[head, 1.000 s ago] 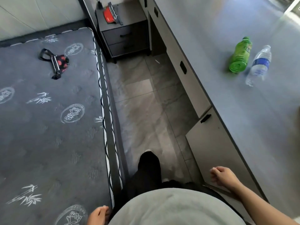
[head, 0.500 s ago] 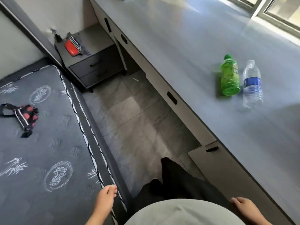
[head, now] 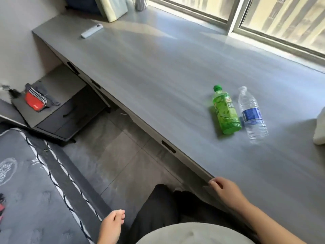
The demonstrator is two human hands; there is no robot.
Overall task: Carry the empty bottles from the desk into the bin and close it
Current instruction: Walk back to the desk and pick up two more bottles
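Two bottles lie side by side on the long grey desk [head: 158,71]: a green bottle [head: 226,112] with a green cap, and to its right a clear bottle [head: 251,115] with a blue label. My right hand [head: 226,192] rests at the desk's front edge, well short of the bottles, fingers loosely curled and holding nothing. My left hand [head: 111,226] hangs low by the mattress edge, loosely curled, with nothing in it. No bin is in view.
A mattress [head: 35,191] fills the lower left. A dark nightstand [head: 58,106] carries a red pouch [head: 34,102]. A white remote [head: 91,30] lies at the desk's far end. A white object [head: 320,127] sits at the right edge. Grey tiled floor [head: 114,155] runs between mattress and desk.
My view has turned right and up toward the desk and window. The bottles now lie closer to the middle of view. My right hand has risen to the desk's front edge.
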